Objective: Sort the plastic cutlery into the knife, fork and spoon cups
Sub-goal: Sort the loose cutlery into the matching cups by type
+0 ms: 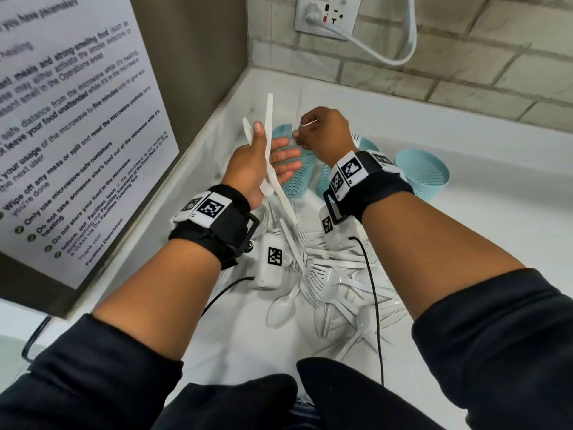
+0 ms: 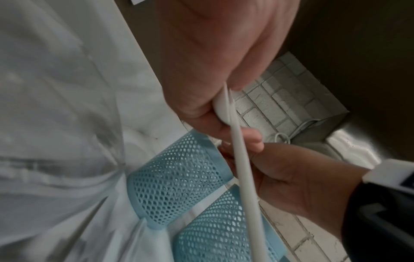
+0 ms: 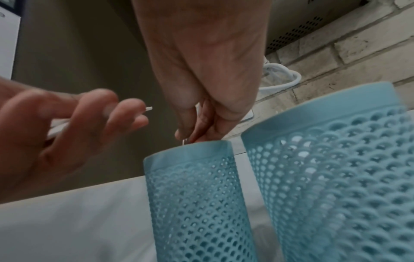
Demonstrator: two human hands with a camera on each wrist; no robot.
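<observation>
My left hand point(image 1: 273, 152) is raised over the counter, and its thumb pins two white plastic cutlery pieces point(image 1: 269, 131) against the palm while the fingers stay stretched out. One piece shows a rounded end point(image 2: 221, 109). My right hand point(image 1: 317, 131) is curled and pinches a thin white cutlery piece point(image 1: 310, 121) just above the rim of the leftmost blue mesh cup point(image 3: 190, 150). Its type is hidden by the fingers. A second cup point(image 3: 336, 159) stands beside it, and a third cup point(image 1: 423, 173) at the right. The loose cutlery pile point(image 1: 335, 274) lies under my wrists.
The white counter point(image 1: 465, 231) ends at a brick wall behind the cups and at a panel with a printed notice point(image 1: 71, 135) on the left. A white cable point(image 1: 387, 54) hangs from the wall socket. Black wrist-camera cables point(image 1: 373, 290) trail across the pile.
</observation>
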